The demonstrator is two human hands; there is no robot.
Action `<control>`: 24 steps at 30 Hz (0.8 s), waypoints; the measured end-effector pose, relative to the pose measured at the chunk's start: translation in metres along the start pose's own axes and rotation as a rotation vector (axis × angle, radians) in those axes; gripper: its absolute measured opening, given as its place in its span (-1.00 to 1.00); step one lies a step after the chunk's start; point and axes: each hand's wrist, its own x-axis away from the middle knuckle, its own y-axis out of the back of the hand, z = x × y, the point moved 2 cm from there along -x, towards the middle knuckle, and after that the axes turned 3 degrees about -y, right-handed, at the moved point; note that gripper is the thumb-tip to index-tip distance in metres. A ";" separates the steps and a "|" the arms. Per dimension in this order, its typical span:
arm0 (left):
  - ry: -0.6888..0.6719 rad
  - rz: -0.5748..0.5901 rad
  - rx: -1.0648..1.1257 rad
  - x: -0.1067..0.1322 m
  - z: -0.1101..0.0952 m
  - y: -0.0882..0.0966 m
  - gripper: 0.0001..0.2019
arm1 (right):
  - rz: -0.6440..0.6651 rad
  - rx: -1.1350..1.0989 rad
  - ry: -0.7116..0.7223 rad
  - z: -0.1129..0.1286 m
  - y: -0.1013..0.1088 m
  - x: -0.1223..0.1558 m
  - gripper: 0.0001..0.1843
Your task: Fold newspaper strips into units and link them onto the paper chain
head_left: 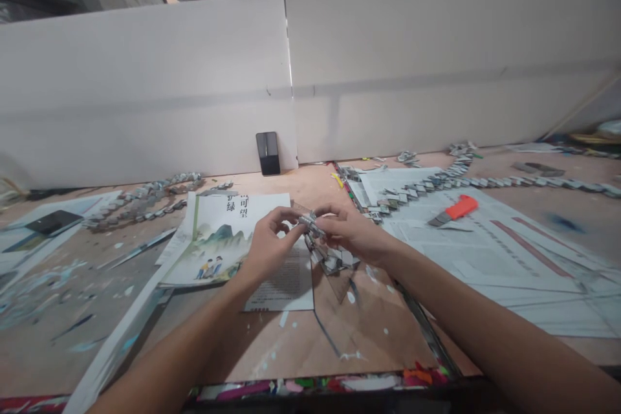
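My left hand (274, 236) and my right hand (352, 229) meet over the middle of the table, fingers closed. Between their fingertips they pinch a small folded paper chain (313, 225) made of grey printed paper. Several loose folded paper pieces (334, 262) lie just below it on the tabletop, partly under my right hand. An illustrated printed sheet (213, 259) with mountains and figures lies beside and beneath my left hand. To the right, a long zigzag folded paper chain (412, 193) runs across newspaper sheets (466, 259).
A utility knife (455, 210) with an orange handle rests on the newspaper. One phone (268, 154) leans on the white partition (194, 90). At left are another paper chain (140, 200), a dark flat device (54, 223) and a metal ruler (140, 247). Colourful scraps (301, 385) line the front edge.
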 end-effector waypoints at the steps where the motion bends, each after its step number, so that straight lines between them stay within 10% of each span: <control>1: -0.008 -0.007 -0.028 0.000 0.000 0.000 -0.86 | -0.002 -0.016 -0.003 0.000 -0.001 0.000 -0.70; 24: 0.025 0.053 -0.033 0.003 -0.001 0.000 -0.83 | -0.126 -0.073 0.081 -0.005 -0.011 -0.002 -0.65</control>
